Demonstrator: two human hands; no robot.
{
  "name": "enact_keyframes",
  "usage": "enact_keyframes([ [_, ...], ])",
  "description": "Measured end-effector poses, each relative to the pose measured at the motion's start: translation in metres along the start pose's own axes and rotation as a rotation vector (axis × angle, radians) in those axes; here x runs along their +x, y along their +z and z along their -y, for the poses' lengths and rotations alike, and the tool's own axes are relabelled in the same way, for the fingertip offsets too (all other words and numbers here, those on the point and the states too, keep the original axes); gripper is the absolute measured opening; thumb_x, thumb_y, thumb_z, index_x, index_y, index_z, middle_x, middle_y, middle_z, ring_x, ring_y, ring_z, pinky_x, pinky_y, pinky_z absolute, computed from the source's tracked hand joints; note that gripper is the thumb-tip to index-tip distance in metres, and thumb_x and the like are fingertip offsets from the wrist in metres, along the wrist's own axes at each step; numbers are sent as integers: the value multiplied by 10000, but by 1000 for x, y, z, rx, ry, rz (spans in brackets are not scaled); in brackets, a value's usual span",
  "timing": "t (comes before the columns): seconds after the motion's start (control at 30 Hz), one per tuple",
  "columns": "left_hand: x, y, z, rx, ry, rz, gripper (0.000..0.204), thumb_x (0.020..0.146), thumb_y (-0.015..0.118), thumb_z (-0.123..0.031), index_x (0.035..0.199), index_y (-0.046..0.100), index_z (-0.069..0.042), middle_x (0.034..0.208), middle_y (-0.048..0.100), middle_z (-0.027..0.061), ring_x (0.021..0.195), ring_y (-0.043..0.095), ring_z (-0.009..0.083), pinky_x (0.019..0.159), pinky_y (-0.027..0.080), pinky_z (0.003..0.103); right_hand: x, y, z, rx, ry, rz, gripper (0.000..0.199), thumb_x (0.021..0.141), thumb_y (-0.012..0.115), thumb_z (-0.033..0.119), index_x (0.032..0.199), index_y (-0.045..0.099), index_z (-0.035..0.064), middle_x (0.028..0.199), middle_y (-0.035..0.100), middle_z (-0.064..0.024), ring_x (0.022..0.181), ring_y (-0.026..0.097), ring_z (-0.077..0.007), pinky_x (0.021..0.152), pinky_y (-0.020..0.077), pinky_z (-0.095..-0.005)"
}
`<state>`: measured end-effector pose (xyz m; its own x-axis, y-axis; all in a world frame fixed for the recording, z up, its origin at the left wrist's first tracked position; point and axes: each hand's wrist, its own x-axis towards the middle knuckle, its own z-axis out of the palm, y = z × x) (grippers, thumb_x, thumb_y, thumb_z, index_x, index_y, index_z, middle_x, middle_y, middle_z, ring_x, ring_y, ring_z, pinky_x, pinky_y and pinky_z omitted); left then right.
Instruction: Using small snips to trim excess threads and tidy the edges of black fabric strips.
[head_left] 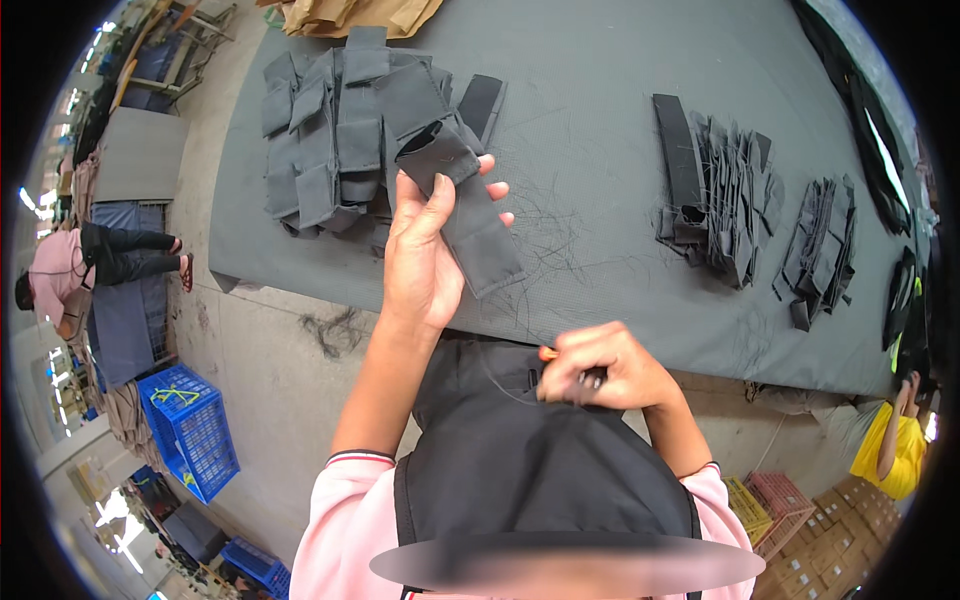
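My left hand holds a dark grey sewn fabric piece, its thumb pressed on a folded flap near the top. The piece hangs down to the right over the table. Lower right, in front of the black apron, my right hand is closed around a small dark tool with an orange end; motion blur hides its exact kind. A thin thread curves beside this hand. Behind my left hand lies a pile of similar grey fabric pieces.
Loose thread clippings litter the grey-covered table. Two stacks of fabric pieces lie to the right, brown paper at the far edge. A blue crate stands on the floor left. People are at both sides.
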<state>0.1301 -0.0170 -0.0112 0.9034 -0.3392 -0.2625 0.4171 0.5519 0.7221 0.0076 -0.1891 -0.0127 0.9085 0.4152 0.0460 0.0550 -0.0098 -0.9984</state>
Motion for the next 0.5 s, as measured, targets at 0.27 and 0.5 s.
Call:
enact_keyframes([
  [0.27,-8,13,3,59,-42,117,304,951,507,-255,1202,433,-102,1199,542,136,993,591,234,787,531,375,59,11,-21,9,-21,-621,179,774,668,19,949,637,41,689,577,-47,615,528,-104,600,449,-263],
  [0.5,-8,7,3,176,-65,-35,301,938,532,-262,1161,434,-86,1098,592,130,814,621,177,621,552,324,29,31,-21,-694,-390,-324,280,537,625,-15,800,598,80,583,447,-27,466,478,-190,434,382,-327],
])
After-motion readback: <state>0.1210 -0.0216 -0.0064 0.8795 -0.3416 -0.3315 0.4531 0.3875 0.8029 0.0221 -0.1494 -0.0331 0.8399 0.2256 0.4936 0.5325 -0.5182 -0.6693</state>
